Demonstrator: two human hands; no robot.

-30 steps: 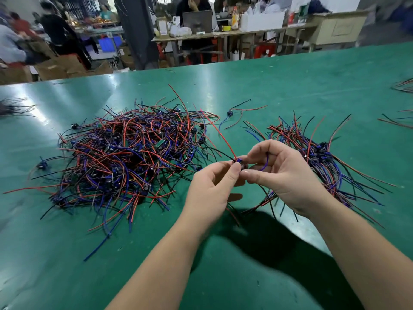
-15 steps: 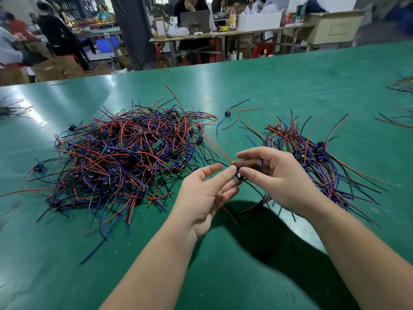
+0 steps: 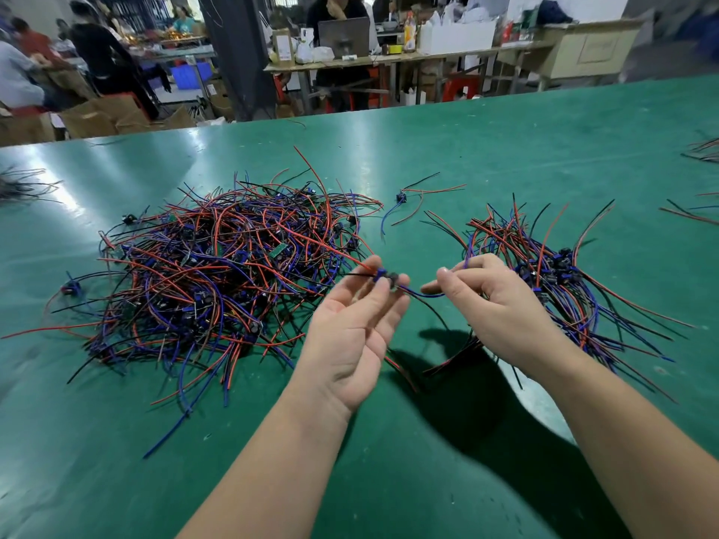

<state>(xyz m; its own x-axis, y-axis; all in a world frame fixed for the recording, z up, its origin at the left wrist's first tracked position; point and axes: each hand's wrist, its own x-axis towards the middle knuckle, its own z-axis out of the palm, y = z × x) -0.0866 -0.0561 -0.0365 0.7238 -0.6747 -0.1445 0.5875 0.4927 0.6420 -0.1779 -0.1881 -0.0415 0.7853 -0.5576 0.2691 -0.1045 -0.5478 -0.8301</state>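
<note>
- The green table fills the view as it did half a second ago; the camera has barely shifted.
- The big heap of wires, red, blue and black, lies left of the hands, unchanged.
- The smaller bundle lies on the right, partly behind the right wrist, also unchanged.
- The left hand is turned palm up with its forearm coming in from the lower left. Its fingers are nearly straight and close together, and the fingertips pinch a small wired part. Half a second ago these fingertips met those of the other hand; now there is a clear gap between the two.
- The right hand has drawn away to the right, its back towards the camera. The thumb and forefinger pinch the blue lead and the other fingers are curled underneath.
- The wired part is held above the table between the heap and the bundle. Its blue lead spans the gap to the right hand, and a red lead trails off up and left over the heap.
- A stray piece lies alone beyond the hands.
</note>
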